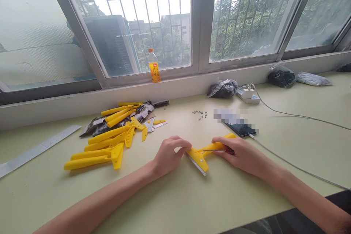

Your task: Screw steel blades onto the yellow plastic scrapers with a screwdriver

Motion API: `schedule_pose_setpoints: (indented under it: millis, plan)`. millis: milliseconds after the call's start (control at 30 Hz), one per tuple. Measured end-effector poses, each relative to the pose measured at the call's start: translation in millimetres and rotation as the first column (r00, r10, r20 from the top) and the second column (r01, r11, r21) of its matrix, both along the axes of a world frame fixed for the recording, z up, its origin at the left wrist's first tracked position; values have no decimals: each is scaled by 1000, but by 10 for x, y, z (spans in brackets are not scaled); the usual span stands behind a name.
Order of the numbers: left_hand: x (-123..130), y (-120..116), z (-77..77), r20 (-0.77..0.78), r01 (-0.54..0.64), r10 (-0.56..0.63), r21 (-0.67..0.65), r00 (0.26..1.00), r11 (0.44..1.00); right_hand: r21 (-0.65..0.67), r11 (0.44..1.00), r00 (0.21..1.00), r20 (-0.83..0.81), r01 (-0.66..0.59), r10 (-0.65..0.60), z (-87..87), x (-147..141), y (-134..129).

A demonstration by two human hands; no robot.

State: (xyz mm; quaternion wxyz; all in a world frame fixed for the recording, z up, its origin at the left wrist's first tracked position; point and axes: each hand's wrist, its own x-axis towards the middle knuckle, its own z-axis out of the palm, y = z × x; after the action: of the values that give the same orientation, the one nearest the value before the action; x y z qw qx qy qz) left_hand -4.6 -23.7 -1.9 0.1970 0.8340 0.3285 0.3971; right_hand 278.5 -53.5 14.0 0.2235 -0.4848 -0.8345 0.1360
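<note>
A yellow scraper (pixel 197 156) with a metal blade along its head is between my two hands, just over the table. My left hand (pixel 170 153) pinches the far left corner of the head between thumb and fingers. My right hand (pixel 241 150) is closed around the yellow handle and also holds a thin screwdriver (pixel 211 150), its shaft pointing left along the handle. A round screw head (pixel 201 160) shows in the scraper's head. Several small screws (pixel 202 113) lie loose beyond my hands.
Several yellow scraper handles (pixel 93 162) and loose head pieces lie at the left beside dark packets (pixel 101 126). A grey strip (pixel 41 150) is farther left. A phone (pixel 241 128) with a cable lies right. A drink bottle (pixel 154 66) stands on the sill near a power strip (pixel 249 95).
</note>
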Motion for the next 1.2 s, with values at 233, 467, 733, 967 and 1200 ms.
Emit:
schedule_pose_setpoints:
  millis: [233, 467, 733, 967, 1200]
  plan:
    - [6, -13, -12, -74, 51, -41, 140, 996, 989, 8, 1000, 1000, 5, -3, 3, -5, 0, 1]
    - [10, -15, -14, -105, 32, -16, 158, 994, 987, 4, 1000, 1000, 8, 5, -5, 6, -3, -1]
    - [29, -9, 23, 48, -2, 4, -39, 999, 999, -3, 1000, 1000, -3, 0, 0, -10, 4, 3]
    - [47, 2, 44, 83, -19, 32, -153, 996, 988, 10, 1000, 1000, 15, 5, -6, -9, 1, -2]
    - [28, 19, 14, 76, -24, 36, -150, 996, 988, 5, 1000, 1000, 7, 0, 0, -16, 4, 0]
